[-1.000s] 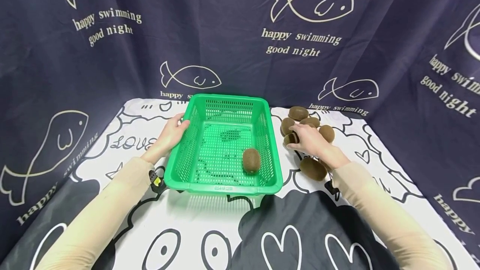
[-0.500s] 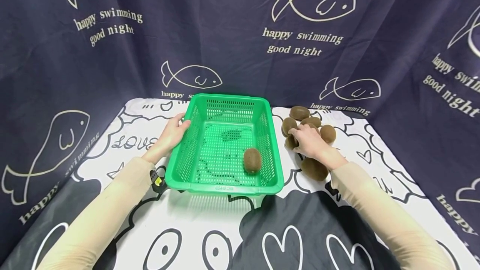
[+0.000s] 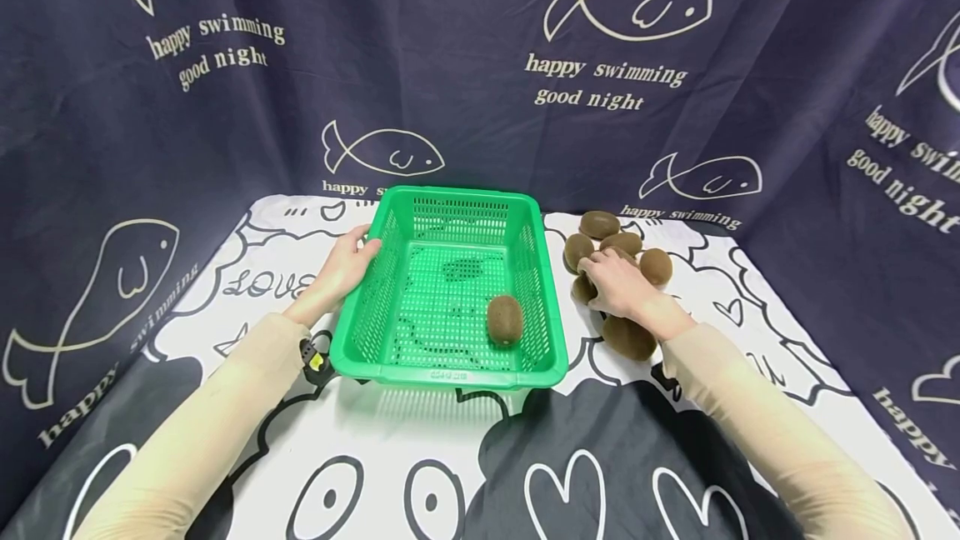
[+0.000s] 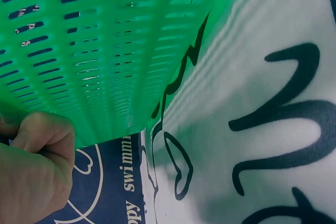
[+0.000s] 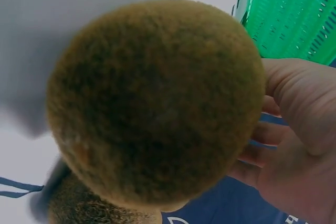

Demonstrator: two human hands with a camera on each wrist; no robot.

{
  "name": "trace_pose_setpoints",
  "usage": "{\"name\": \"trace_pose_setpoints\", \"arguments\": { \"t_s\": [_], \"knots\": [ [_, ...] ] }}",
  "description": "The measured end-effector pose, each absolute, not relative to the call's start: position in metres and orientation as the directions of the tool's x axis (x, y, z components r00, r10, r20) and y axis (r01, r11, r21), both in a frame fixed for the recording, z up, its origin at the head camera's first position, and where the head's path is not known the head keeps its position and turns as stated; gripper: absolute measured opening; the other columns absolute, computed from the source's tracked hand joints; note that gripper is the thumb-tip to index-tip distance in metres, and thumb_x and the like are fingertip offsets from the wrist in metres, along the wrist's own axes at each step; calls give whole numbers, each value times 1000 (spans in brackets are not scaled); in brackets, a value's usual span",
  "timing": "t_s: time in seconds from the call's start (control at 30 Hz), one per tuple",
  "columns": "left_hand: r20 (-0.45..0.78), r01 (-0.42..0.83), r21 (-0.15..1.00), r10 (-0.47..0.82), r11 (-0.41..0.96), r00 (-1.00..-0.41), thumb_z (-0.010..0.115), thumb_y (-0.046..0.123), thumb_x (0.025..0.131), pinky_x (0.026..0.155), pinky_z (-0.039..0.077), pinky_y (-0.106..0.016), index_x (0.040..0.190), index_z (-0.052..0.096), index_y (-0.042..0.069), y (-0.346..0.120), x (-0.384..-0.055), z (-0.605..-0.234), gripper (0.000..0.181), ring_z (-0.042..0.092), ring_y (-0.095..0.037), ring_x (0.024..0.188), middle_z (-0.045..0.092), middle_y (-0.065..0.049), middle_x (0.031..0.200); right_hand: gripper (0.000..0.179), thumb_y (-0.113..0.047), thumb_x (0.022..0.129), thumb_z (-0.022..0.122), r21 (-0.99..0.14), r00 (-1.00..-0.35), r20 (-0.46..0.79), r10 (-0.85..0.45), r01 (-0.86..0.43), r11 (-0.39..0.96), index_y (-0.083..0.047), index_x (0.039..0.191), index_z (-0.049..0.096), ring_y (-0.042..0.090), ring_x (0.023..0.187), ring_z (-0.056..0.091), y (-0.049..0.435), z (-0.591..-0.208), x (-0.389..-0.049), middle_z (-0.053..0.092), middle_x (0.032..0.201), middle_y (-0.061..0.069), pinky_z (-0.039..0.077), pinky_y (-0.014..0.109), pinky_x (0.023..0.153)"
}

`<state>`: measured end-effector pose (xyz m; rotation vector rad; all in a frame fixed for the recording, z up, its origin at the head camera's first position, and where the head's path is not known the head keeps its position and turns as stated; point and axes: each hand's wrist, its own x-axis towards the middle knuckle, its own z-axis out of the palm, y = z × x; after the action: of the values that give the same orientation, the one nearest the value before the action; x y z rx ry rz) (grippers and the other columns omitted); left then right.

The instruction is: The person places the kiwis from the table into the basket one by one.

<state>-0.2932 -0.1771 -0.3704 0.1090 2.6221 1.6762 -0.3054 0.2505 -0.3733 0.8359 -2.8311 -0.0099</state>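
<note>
A green plastic basket [image 3: 448,375] stands mid-table, one brown kiwi [image 3: 505,321] lying inside near its right wall. My left hand [image 3: 347,263] grips the basket's left rim; curled fingers [image 4: 44,132] show against the slotted wall in the left wrist view. To the right of the basket, my right hand [image 3: 621,283] reaches over a group of kiwis, thumb and fingers around a small kiwi [image 3: 582,289]. In the right wrist view, a large near kiwi [image 5: 157,103] hides part of the right hand [image 5: 294,150], including what its fingertips touch.
Around the right hand lie several more kiwis, among them one at the back [image 3: 599,225], one at the right [image 3: 656,267] and one by the wrist [image 3: 628,338]. A patterned white and black cloth [image 3: 390,440] covers the table. A dark blue curtain [image 3: 480,65] rises behind.
My right hand's fingers have curled further over the small kiwi, which has shifted slightly. The left hand and the basket have stayed in place.
</note>
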Motion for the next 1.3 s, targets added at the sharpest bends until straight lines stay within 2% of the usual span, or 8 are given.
{"name": "trace_pose_setpoints", "arguments": {
  "t_s": [0.2,0.43,0.87,1.0,1.3],
  "knots": [
    [14,39,905,63,424,-998,38,22,103,72,61,-33,150,30,4,-177,-294,-370,51,64,-31,91,55,-26,122,46,-10,55,84,60,-811,198,-551,-551,833,-3,95,62,39,91,57,250,-374,-307,61,89,13,50,51,74],
    [10,35,907,61,419,-998,38,22,103,72,61,-32,150,29,5,-177,-294,-370,51,64,-29,90,55,-25,122,47,-13,57,86,-27,-805,205,-556,-573,819,-3,97,62,38,87,56,249,-371,-308,60,91,15,50,49,76],
    [-5,22,904,62,426,-998,37,25,103,72,61,-34,151,28,6,-178,-294,-369,52,64,-28,89,55,-26,120,46,-15,63,83,-121,-811,246,-532,-570,813,-5,103,62,36,94,55,234,-343,-310,58,99,18,49,49,78],
    [-8,18,905,61,425,-998,37,25,103,73,61,-33,151,28,6,-178,-293,-369,52,64,-28,90,55,-25,121,46,-16,65,81,-129,-814,258,-520,-563,816,-4,105,62,36,97,53,228,-333,-309,57,102,19,49,50,80],
    [-5,23,911,68,412,-998,37,26,103,71,61,-32,151,28,6,-177,-291,-368,52,64,-25,86,55,-25,120,47,-17,66,79,-113,-804,277,-527,-572,813,-3,107,61,39,94,52,219,-311,-309,57,96,18,46,50,82]
  ]
}}
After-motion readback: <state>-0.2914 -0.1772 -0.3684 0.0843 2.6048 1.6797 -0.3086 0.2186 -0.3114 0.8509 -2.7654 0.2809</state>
